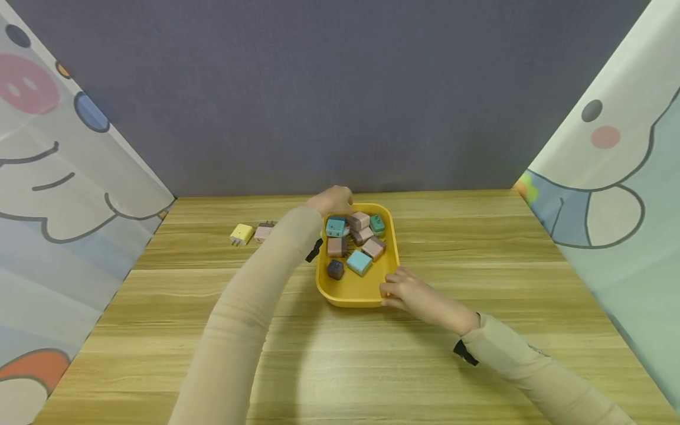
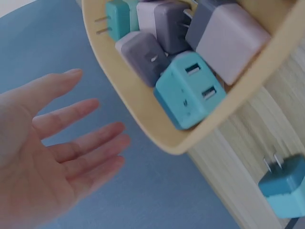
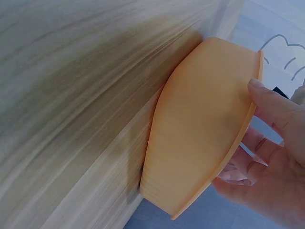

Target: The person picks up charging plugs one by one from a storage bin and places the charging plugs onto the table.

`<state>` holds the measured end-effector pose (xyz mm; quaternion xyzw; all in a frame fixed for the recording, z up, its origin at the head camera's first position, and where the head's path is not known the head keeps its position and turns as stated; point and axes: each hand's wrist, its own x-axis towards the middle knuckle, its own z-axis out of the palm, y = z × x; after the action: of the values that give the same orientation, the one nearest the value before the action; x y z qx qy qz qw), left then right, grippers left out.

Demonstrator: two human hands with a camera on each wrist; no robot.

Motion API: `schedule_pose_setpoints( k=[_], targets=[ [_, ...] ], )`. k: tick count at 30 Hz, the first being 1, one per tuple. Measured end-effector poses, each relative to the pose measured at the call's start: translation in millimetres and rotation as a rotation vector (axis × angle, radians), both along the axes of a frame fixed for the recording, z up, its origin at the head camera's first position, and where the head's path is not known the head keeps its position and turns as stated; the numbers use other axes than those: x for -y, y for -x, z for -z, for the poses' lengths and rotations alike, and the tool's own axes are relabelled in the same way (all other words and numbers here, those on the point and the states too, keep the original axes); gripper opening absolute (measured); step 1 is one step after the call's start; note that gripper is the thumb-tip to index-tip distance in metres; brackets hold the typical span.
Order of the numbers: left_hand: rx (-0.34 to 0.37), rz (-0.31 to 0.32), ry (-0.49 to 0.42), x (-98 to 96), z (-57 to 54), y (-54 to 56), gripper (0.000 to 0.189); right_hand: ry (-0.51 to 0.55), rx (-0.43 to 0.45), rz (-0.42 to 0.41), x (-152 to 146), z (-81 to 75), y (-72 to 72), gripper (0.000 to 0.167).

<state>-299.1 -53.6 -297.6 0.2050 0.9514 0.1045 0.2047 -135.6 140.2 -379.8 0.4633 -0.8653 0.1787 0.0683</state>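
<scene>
Left hand point(image 1: 333, 200): fingers spread, touching nothing.
Right hand point(image 1: 418, 295): fingers pinching the yellow tray point(image 1: 366, 288).
Yellow tray: between both hands' fingers, long axis running away from the person, right hand nearer.

Wood-grain bench point(image 1: 451, 366) runs back to a plain dark blue-grey panel point(image 1: 340, 94), and I see a left cartoon sheet point(image 1: 64, 203) with pink snout, right cartoon sheet point(image 1: 627, 159) with pink cheek.
</scene>
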Motion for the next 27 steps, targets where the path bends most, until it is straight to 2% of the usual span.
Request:
schedule_pose_setpoints(
  k=[3,5,12,20,23,27],
  targets=[
    [0.009,-0.001,-0.009,-4.4,3.4,1.6,0.036,-0.002,0.002,-0.001,0.0,0.4,0.7,0.017],
    [0.013,-0.004,-0.007,-7.3,6.1,2.9,0.041,-0.003,0.003,-0.002,0.2,0.7,1.2,0.017],
    [0.017,-0.019,-0.011,-16.8,15.8,7.9,0.040,0.007,-0.017,-0.008,-0.9,2.5,1.6,0.017],
    [0.031,-0.031,-0.012,-27.3,35.3,22.2,0.034,0.021,-0.010,-0.015,-2.0,1.4,1.0,0.018],
    [0.037,-0.034,-0.020,-27.6,38.0,21.5,0.032,0.021,-0.003,-0.018,-1.9,0.9,0.9,0.018],
    [0.050,-0.034,-0.048,-27.8,35.3,13.9,0.028,0.011,0.017,-0.011,-1.7,-0.4,0.1,0.017]
  ],
)
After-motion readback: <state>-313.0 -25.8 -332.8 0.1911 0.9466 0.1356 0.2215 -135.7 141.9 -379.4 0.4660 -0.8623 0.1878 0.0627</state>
